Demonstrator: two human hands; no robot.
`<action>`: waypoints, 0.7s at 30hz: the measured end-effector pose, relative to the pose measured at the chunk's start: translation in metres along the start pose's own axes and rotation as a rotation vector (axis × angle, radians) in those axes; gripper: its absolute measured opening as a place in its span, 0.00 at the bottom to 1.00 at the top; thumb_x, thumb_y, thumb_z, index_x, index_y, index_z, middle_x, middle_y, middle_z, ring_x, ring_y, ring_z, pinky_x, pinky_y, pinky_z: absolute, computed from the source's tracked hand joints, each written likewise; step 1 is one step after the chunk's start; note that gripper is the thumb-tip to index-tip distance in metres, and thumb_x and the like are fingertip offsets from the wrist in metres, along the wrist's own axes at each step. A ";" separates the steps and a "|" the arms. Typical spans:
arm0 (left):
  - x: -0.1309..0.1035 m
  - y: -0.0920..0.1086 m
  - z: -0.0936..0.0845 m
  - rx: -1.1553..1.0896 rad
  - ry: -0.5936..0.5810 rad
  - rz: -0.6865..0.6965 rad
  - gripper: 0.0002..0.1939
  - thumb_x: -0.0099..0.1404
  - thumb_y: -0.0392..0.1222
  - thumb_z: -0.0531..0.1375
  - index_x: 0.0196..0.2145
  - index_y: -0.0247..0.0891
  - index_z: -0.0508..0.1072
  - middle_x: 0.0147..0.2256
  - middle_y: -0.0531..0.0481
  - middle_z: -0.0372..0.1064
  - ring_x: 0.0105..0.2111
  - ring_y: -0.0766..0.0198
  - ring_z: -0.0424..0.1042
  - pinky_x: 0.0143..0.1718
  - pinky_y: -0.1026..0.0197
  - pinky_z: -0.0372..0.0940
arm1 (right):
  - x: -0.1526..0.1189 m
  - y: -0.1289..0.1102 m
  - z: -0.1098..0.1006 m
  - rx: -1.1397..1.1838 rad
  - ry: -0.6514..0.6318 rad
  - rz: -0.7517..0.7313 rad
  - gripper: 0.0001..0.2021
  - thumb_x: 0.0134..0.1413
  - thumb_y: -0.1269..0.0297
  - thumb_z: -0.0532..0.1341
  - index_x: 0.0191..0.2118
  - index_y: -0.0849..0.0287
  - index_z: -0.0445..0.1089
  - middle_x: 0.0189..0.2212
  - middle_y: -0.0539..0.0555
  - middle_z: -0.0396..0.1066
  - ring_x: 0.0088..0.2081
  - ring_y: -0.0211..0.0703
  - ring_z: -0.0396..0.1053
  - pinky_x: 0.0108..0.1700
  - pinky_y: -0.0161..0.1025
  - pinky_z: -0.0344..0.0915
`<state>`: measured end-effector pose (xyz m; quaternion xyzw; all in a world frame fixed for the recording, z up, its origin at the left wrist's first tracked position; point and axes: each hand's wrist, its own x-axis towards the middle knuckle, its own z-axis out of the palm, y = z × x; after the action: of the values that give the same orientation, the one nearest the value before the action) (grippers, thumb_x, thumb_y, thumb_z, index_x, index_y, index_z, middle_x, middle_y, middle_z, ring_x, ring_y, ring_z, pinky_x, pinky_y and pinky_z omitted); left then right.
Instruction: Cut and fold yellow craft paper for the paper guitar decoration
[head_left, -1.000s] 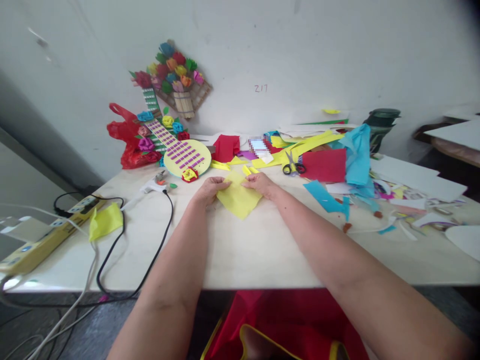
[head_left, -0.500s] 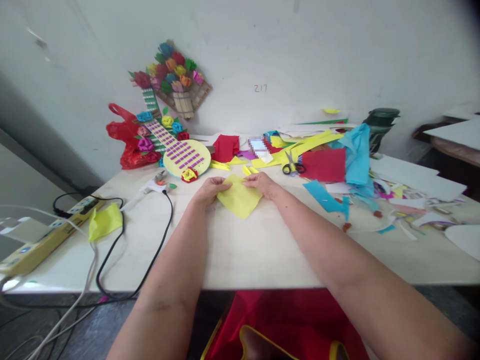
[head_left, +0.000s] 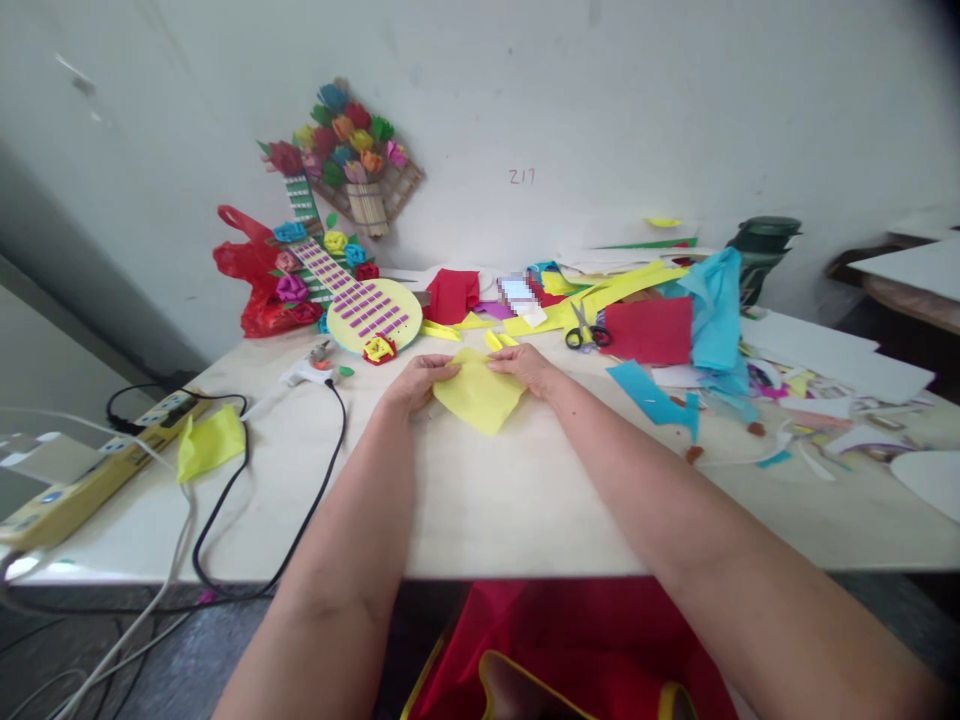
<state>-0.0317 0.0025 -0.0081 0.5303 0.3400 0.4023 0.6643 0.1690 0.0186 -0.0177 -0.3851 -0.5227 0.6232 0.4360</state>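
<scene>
A square of yellow crepe paper (head_left: 480, 395) is stretched between my two hands over the white table, one corner pointing toward me. My left hand (head_left: 421, 382) pinches its left edge between thumb and fingers. On the opposite edge, my right hand (head_left: 528, 368) pinches it the same way. Just beyond my hands lie small folded yellow pieces (head_left: 501, 341). A round, long-necked paper craft (head_left: 375, 318) with purple strips rests behind my left hand, a red and yellow paper flower (head_left: 379, 348) at its lower edge.
Scissors (head_left: 587, 328) lie open beside red paper (head_left: 649, 330) and blue paper (head_left: 712, 310). Paper scraps (head_left: 810, 420) litter the right side. At left are a power strip (head_left: 97, 470), a white glue gun (head_left: 304, 372) with a black cord, and another yellow sheet (head_left: 211, 443).
The yellow paper's lower corner has shifted slightly right and up between my hands. Both hands keep their pinch and have barely moved.
</scene>
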 end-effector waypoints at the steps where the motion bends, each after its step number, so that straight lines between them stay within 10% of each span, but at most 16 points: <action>1: 0.000 0.000 0.000 0.000 0.001 0.001 0.16 0.47 0.38 0.64 0.36 0.30 0.74 0.33 0.39 0.72 0.31 0.55 0.72 0.33 0.58 0.66 | -0.001 0.000 0.000 0.002 -0.012 0.002 0.09 0.34 0.72 0.65 0.29 0.62 0.73 0.24 0.52 0.73 0.25 0.38 0.70 0.31 0.36 0.67; 21: 0.003 -0.002 -0.002 0.013 0.104 0.026 0.13 0.43 0.34 0.63 0.31 0.33 0.74 0.27 0.46 0.72 0.26 0.62 0.71 0.31 0.61 0.65 | -0.001 -0.001 -0.002 -0.040 -0.029 -0.024 0.11 0.38 0.75 0.58 0.31 0.61 0.73 0.22 0.49 0.72 0.23 0.35 0.67 0.27 0.32 0.63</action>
<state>-0.0322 0.0055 -0.0108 0.5175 0.3695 0.4358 0.6370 0.1714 0.0182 -0.0167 -0.3784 -0.5460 0.6128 0.4280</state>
